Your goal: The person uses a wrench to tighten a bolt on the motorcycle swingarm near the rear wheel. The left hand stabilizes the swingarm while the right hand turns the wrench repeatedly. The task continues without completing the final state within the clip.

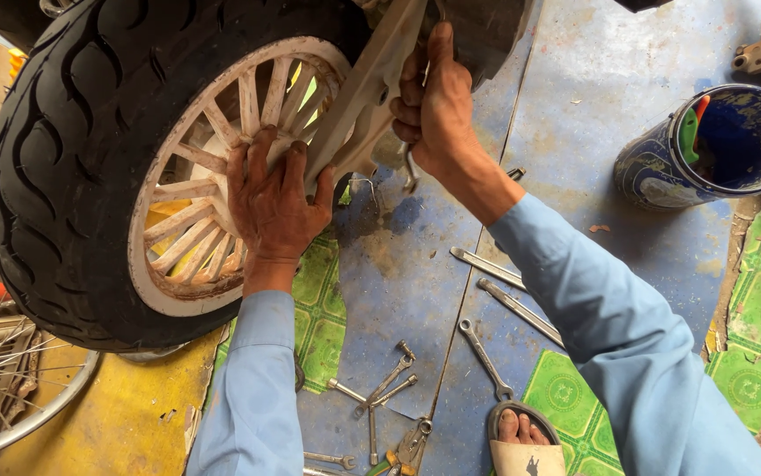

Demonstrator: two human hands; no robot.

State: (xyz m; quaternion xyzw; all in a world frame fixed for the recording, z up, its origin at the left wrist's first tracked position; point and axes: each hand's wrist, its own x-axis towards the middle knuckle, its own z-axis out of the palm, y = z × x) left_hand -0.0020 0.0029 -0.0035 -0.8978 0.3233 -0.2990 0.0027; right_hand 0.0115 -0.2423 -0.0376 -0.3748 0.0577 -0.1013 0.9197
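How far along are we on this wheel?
Done: wrenches lie spread on the floor. In hand: left hand braces the spokes; right hand works a tool at the arm. Left: the wheel still sits in place.

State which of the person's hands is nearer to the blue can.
Right. The right hand grips the white bracket, left of the blue can; the left hand lies farther left, on the wheel spokes.
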